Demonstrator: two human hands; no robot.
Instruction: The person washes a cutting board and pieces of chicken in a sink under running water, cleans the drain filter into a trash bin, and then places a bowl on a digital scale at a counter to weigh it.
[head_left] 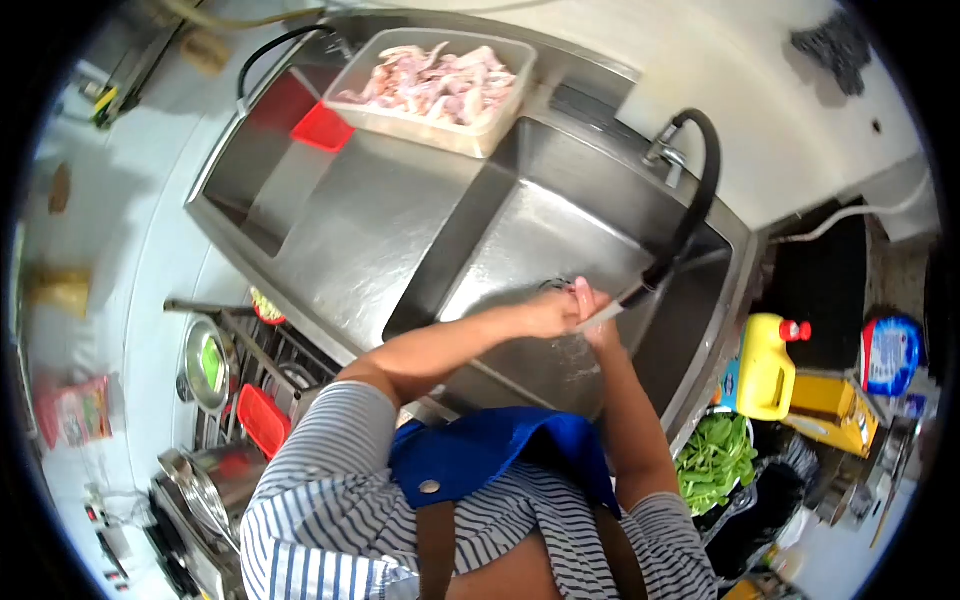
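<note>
Over the basin of the steel sink point(540, 235), my left hand point(548, 313) is closed, its fingers bent in against my right hand. My right hand point(601, 325) is closed too, right at the pale end of the black hose tap point(700, 190). Something pinkish shows between the hands; whether it is a finger or a small piece of meat is unclear. Water splashes in the basin below them. A clear plastic tub point(410, 127) full of raw chicken pieces point(450, 85) stands at the back of the sink's drainboard.
Left of the tub lies a red container point(322, 127). A rack with a metal bowl point(208, 365) and a red basket point(263, 420) stands at the left. On the right are a yellow jug point(766, 370), leafy greens point(717, 450) and a blue-labelled container point(890, 355).
</note>
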